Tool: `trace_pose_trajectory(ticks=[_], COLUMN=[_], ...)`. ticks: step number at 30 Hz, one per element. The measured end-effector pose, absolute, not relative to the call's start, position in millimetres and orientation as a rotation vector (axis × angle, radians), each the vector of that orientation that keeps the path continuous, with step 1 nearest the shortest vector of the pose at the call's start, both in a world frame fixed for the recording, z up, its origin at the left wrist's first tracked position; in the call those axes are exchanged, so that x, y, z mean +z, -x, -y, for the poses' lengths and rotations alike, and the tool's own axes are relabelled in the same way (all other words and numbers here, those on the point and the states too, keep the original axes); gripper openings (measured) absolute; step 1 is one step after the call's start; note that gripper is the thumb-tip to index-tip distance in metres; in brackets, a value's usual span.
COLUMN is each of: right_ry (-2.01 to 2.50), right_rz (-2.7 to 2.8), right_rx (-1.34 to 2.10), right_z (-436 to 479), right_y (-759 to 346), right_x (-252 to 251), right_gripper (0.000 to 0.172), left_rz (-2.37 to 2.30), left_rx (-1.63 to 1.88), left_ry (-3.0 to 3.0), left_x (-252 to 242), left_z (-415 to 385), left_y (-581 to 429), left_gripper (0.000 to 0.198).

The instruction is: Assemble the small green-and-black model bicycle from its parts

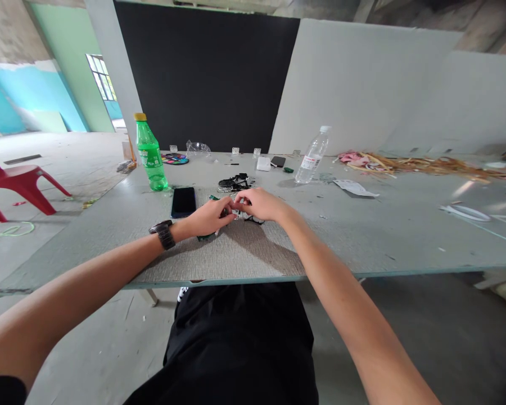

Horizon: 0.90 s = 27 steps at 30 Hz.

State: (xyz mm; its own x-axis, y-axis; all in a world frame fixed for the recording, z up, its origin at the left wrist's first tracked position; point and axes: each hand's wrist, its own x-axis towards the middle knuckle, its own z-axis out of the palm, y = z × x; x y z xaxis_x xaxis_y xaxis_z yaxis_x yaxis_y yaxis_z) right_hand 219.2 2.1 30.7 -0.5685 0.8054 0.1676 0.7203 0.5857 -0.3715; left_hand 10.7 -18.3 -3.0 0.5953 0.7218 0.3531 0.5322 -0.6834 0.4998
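Note:
My left hand [213, 216], with a dark watch [163, 234] on its wrist, is low over the table with its fingers bent together. Close against it, my right hand [260, 203] has thumb and fingers pinched, and the fingertips of both hands meet. What they hold is small and mostly hidden; bits of dark green and of something pale show around the fingers. Just beyond the hands lies a cluster of black parts [235, 182]. A thin black piece [255, 220] rests under my right hand. To the left of my left hand is a phone [184, 202].
A green bottle [150, 157] stands at the left, a clear bottle [312, 157] at the right. Behind are a paint palette [175, 159], crumpled clear plastic [199, 149] and a white case [263, 163]. Paper [356, 188] and straw-like strips [421, 166] lie rightward on the table [396, 236].

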Motion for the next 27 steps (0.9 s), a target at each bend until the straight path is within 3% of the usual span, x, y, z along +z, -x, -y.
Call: trace_pose_trajectory(ticks=[11,17,22,27], right_ry=[1.229,1.241,1.176,1.179], right_rz=[2.357,2.220,2.164,2.113], right_rx=[0.249,0.252,0.287,0.327], right_z=[0.3,-2.7,-3.9,-7.4], right_y=[-216.9,-216.9,-215.6,-217.5], right_x=[33.3,30.9,32.8,26.4], right_gripper=[0.042,0.035,0.039,0.025], left_rz=[-1.050,-1.059,-1.077,-1.077], left_rx=[0.957,1.052,1.094,1.104], left_ry=[-2.373,-2.361,-2.363,-2.380], left_x=[-5.2,-8.2,-8.3,-9.7], left_z=[16.7,14.1,13.7,12.8], left_y=[-10.9,-10.6,-11.4,-11.6], left_gripper=[0.010,0.016,0.019,0.018])
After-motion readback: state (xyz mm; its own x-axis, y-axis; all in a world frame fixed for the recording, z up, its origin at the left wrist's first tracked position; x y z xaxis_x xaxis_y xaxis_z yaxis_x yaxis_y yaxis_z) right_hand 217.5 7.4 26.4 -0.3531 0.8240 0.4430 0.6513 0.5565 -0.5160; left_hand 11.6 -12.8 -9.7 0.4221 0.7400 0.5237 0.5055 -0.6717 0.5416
